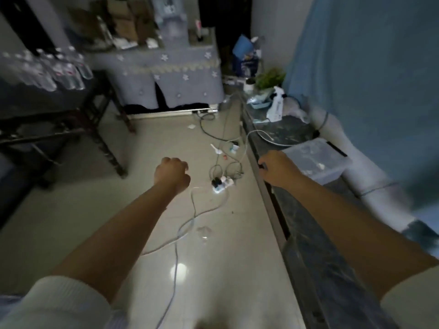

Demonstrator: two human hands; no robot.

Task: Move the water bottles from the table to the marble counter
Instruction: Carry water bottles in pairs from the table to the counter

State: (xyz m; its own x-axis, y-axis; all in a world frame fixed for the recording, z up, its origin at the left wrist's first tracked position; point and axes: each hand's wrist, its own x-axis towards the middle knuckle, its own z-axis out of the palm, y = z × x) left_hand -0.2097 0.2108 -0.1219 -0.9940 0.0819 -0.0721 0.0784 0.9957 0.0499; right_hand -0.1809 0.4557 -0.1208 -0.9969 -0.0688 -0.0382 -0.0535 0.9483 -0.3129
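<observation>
Several clear water bottles [54,70] stand in a group on the dark wooden table [71,100] at the far left. The dark marble counter [308,224] runs along the right side. My left hand [172,173] hangs over the floor in mid-room, fingers curled into a fist, holding nothing. Over the counter's near edge, my right hand [275,168] has its fingers bent downward; nothing shows in it. Both hands are far from the bottles.
Cables and a power strip [222,182] lie across the tiled floor between table and counter. A clear plastic box [316,162], a spray bottle [275,108] and a small plant [269,78] sit on the counter. A cloth-covered cabinet [166,74] stands at the back.
</observation>
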